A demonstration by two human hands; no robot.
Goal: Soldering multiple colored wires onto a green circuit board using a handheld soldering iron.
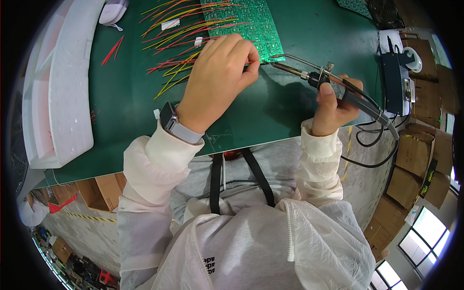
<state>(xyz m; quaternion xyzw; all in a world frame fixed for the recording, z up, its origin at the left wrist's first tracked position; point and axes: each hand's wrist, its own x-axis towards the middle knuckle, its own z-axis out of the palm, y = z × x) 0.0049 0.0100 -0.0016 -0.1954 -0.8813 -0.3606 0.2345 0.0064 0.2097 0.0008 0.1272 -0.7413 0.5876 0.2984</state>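
My left hand (217, 79), with a watch at its wrist, is closed in a pinch at the near edge of a green circuit board panel (263, 31). A thin red wire (248, 63) shows at its fingertips; its end is too small to make out. My right hand (337, 104) is wrapped round a soldering iron (333, 87) with a thin curved metal tube clamped alongside. The iron's tip points left and reaches the board's near corner, close to my left fingertips. Several red and yellow wires (188, 34) fan out leftward from the board.
A white foam tray (72, 92) stands at the left of the green table (241, 116). Loose red wires (112, 50) and a pale small case (113, 12) lie beside it. A dark soldering station (396, 82) sits at the right edge, with cables hanging down. Cardboard boxes (411, 179) stand beyond.
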